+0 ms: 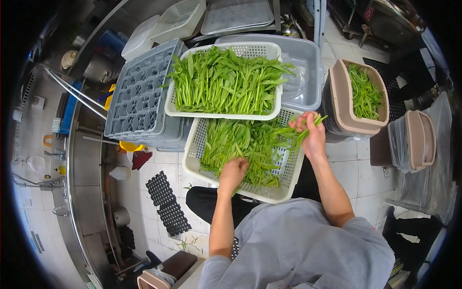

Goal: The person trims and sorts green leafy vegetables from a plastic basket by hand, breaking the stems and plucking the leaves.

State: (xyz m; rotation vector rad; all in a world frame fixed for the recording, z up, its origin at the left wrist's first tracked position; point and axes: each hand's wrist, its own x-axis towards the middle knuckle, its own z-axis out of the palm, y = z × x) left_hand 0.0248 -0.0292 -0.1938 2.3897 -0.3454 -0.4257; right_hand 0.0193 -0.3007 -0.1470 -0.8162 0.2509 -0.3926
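Note:
My right hand (310, 132) is closed around a small bunch of water spinach (299, 139), stems toward the upper right and leaves hanging over the basket's right side. Curled fingers of my left hand (232, 173) pinch greens at the near left of the lower white basket (288, 185). Loose water spinach (231, 139) fills most of that basket, with its perforated floor showing on the right. Just beyond, a second white basket (276, 108) sits higher, heaped with water spinach (226, 82) whose stems point mostly toward me.
Grey glass racks (139, 96) are stacked at the left. A grey tub (308, 72) lies behind the upper basket. To the right stands a beige-rimmed bin (337, 91) with greens inside; another lidded bin (423, 139) is beyond. A black mat (168, 202) lies on the tiled floor.

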